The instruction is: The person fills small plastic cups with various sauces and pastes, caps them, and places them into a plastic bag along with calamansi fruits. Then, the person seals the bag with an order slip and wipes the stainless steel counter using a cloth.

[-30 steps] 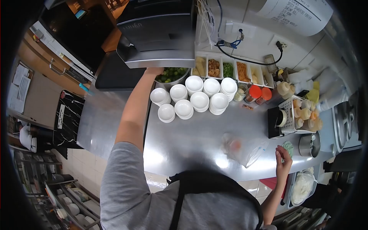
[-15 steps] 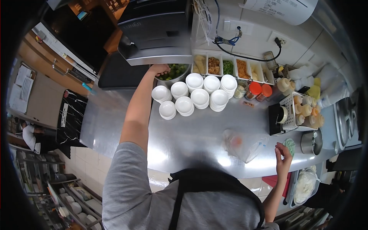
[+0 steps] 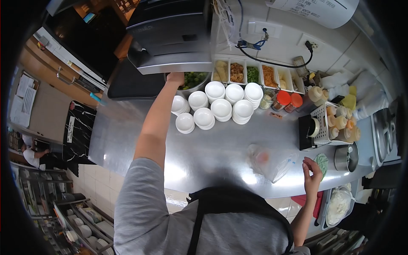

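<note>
My left hand [image 3: 175, 78] reaches into a steel pot [image 3: 198, 88] of chopped green vegetables [image 3: 195, 79] at the back of the counter. Its fingers are turned down and hidden, so I cannot tell whether they hold anything. White bowls [image 3: 221, 109] stand in several stacks just in front of the pot. My right hand [image 3: 313, 171] hovers near the counter's front edge, its fingers loosely bent and apart with nothing in them. Beside it lies a green cloth [image 3: 321, 165]. To its left is a clear plastic bag [image 3: 272, 163] with something reddish inside.
A dark machine [image 3: 170, 34] overhangs the pot. White containers of chopped ingredients [image 3: 236, 72] line the wall, with red-lidded jars [image 3: 282, 98] before them. A basket of squeeze bottles [image 3: 323, 123] and a metal pot [image 3: 341, 159] stand right. Another person [image 3: 32, 157] is far left.
My left hand has moved slightly left within the pot, and its fingers have dropped from sight. My right hand has barely shifted. The other person at the far left has changed posture.
</note>
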Tool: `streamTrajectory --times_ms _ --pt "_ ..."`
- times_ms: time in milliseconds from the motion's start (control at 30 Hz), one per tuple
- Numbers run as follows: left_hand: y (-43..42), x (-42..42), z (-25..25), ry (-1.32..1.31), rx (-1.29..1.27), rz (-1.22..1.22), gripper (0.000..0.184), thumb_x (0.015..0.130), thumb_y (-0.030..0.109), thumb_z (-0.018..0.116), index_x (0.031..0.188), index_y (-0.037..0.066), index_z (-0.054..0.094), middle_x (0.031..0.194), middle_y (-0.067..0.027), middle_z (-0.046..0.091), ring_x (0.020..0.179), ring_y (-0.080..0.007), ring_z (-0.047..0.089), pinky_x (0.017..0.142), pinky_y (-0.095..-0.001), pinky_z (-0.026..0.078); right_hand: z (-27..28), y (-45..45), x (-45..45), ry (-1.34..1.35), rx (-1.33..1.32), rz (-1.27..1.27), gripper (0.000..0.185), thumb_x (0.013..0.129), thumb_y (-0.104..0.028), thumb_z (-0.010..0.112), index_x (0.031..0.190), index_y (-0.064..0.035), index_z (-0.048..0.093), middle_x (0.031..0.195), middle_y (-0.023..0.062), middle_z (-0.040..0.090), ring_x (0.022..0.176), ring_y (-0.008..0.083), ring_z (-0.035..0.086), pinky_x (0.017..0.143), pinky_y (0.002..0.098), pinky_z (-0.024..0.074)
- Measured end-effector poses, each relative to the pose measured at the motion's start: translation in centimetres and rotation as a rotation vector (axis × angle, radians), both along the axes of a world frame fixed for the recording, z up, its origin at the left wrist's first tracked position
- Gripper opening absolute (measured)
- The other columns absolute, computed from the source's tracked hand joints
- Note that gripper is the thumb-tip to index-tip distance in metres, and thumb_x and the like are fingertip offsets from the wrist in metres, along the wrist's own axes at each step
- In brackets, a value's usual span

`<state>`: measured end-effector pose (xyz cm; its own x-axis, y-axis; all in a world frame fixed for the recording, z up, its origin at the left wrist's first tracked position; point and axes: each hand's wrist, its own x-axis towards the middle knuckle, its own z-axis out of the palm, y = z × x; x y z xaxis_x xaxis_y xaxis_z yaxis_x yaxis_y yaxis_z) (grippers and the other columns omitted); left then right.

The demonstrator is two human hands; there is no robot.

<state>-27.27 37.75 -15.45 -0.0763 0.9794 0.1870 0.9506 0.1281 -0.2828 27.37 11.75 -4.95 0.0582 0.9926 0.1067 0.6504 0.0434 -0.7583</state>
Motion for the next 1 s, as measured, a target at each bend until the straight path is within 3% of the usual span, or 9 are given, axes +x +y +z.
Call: streamTrajectory --times_ms 67,167,200,333,567,767,867,967,1000 --pt "-0.1 -0.6 -0.1 -0.139 -0.014 -0.042 0.031 0.066 0.024 0.071 0.091 0.009 0.062 0.081 -0.0044 0.06 0.073 -0.0174 0.054 0.06 -0.0299 0.043 0.0 0.1 0.0 -0.001 0.018 0.007 0.018 0.08 -0.005 0.057 0.096 0.0032 0.058 0.089 0.0121 0.062 0.079 0.0183 0.06 0.073 0.0277 0.0462" --pt "-0.8 -1.1 3.4 -0.855 -0.176 -0.166 0.04 0.062 0.022 0.075 0.096 0.006 0.06 0.09 -0.0078 0.06 0.083 -0.0222 0.053 0.07 -0.0337 0.043 0.0 0.2 0.6 -0.017 0.005 -0.006 0.018 0.08 -0.005 0.057 0.095 0.0028 0.058 0.089 0.012 0.062 0.079 0.0179 0.059 0.073 0.0278 0.0462" --pt "-3.4 1.6 7.3 -1.072 -0.19 -0.036 0.037 0.065 0.018 0.073 0.096 0.002 0.059 0.091 -0.0058 0.06 0.071 -0.0165 0.051 0.061 -0.0285 0.042 -0.2 0.2 0.8 0.001 0.001 -0.018 0.017 0.08 -0.005 0.057 0.095 0.0027 0.058 0.089 0.0121 0.062 0.079 0.0177 0.059 0.074 0.0279 0.0461" --pt "-8.1 4.8 11.0 -1.619 -0.17 -0.056 0.029 0.07 0.009 0.069 0.096 0.0 0.059 0.082 -0.0007 0.058 0.054 -0.0046 0.038 0.045 -0.0188 0.029 0.2 0.3 0.4 -0.009 -0.006 -0.006 0.017 0.08 -0.005 0.056 0.095 0.0026 0.059 0.089 0.0123 0.062 0.08 0.0176 0.059 0.074 0.0279 0.0459" --pt "-14.6 9.1 16.3 -1.602 -0.129 -0.184 0.025 0.071 0.015 0.069 0.092 0.002 0.064 0.065 0.001 0.056 0.049 -0.0041 0.037 0.046 -0.0195 0.031 1.2 0.3 -0.4 -0.007 0.056 0.051 0.017 0.079 -0.003 0.056 0.095 0.0028 0.059 0.088 0.0122 0.062 0.08 0.0191 0.059 0.074 0.0276 0.0455" --pt "-18.4 12.7 18.4 -1.712 -0.173 -0.31 0.019 0.076 0.016 0.066 0.087 0.001 0.064 0.066 0.0 0.056 0.05 -0.0042 0.04 0.045 -0.0183 0.032 3.8 0.2 -4.1 0.017 0.317 0.217 0.019 0.074 -0.001 0.06 0.092 0.0015 0.06 0.087 0.0135 0.061 0.08 0.0241 0.059 0.073 0.0294 0.0452" --pt "-19.4 14.5 17.7 -2.099 -0.481 -0.586 0.028 0.084 0.026 0.057 0.088 -0.002 0.059 0.074 -0.0063 0.057 0.051 -0.0064 0.043 0.043 -0.0184 0.032 6.3 0.2 -7.5 0.045 0.399 0.368 0.02 0.072 -0.001 0.061 0.092 -0.0001 0.061 0.088 0.0141 0.061 0.079 0.0267 0.059 0.071 0.03 0.0451" --pt "-21.0 17.7 17.2 -2.334 -0.706 -0.477 0.042 0.082 0.036 0.057 0.094 -0.004 0.053 0.074 -0.0098 0.052 0.05 -0.0075 0.04 0.04 -0.0187 0.032 7.8 0.4 -10.1 0.191 0.378 0.469 0.023 0.073 -0.003 0.061 0.096 -0.0019 0.061 0.088 0.0133 0.061 0.079 0.0253 0.058 0.07 0.029 0.045" --pt "-21.5 18.7 16.8 -2.33 -0.717 -0.503 0.041 0.087 0.039 0.048 0.094 -0.002 0.049 0.074 -0.0099 0.049 0.053 -0.0081 0.04 0.038 -0.0188 0.032 8.0 0.6 -10.8 0.241 0.385 0.497 0.025 0.073 -0.003 0.062 0.099 -0.0026 0.06 0.087 0.0125 0.06 0.078 0.0237 0.058 0.069 0.0284 0.0448"
